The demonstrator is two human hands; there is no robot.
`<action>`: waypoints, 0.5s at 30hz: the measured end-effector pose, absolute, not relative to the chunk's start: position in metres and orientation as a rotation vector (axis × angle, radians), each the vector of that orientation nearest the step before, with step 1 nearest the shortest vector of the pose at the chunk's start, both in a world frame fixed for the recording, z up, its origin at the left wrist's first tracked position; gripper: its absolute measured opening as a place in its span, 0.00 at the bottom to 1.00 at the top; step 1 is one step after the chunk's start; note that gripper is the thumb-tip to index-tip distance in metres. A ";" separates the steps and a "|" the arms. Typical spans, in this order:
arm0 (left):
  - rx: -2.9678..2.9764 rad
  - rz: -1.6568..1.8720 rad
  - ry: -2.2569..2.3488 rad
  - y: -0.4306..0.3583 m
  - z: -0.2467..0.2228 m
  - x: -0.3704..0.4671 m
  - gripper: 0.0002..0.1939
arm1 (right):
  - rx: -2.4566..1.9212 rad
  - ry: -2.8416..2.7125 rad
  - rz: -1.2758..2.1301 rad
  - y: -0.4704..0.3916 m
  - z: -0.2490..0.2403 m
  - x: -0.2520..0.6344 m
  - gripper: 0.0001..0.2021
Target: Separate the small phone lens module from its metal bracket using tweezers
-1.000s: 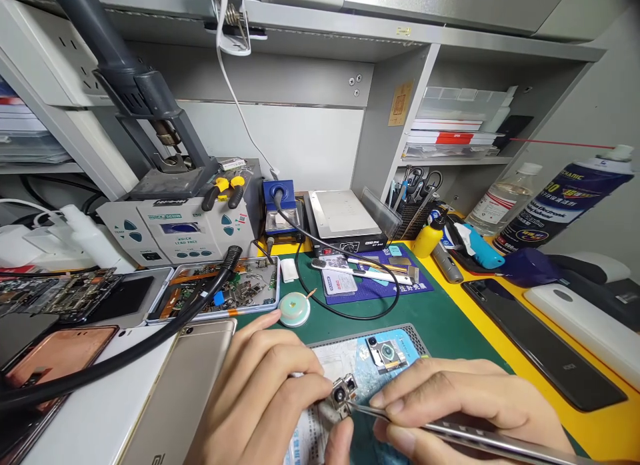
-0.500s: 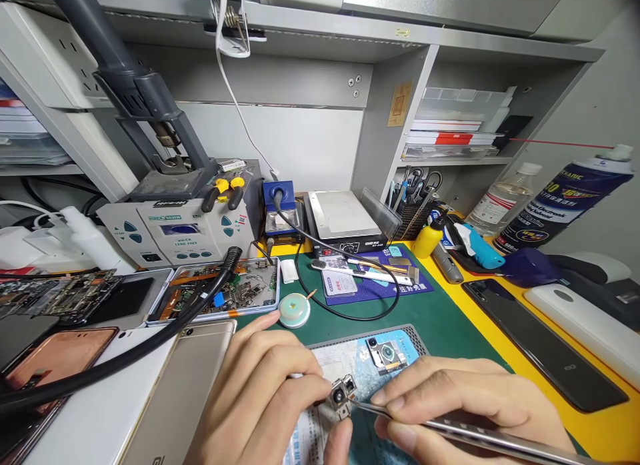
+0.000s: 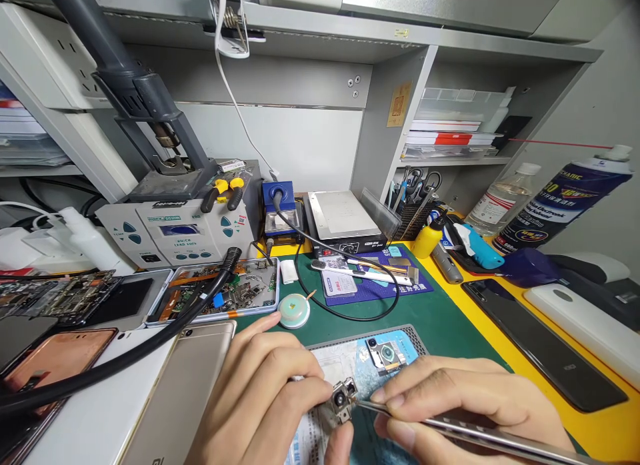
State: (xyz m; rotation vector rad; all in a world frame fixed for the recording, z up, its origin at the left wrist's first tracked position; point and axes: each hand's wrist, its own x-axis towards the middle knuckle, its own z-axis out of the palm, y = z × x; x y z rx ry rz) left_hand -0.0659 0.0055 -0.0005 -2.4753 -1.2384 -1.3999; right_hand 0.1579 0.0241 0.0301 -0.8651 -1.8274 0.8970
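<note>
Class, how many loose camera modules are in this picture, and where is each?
2. One camera module is pinched in the left hand; a second module lies on the blue-and-white mat. Others may be hidden in the cluttered tray.

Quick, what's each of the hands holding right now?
Left hand: closed, pinching the small camera module.
Right hand: closed, holding a slim metal tool.
</note>
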 end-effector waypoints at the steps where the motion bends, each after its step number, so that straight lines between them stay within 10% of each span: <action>1: -2.471 -1.401 -1.242 0.006 0.000 -0.066 0.10 | -0.873 -1.819 0.899 0.024 0.031 0.158 0.18; 15: -2.485 -1.360 -1.208 0.005 -0.001 -0.065 0.08 | -0.878 -1.779 0.921 0.023 0.032 0.154 0.19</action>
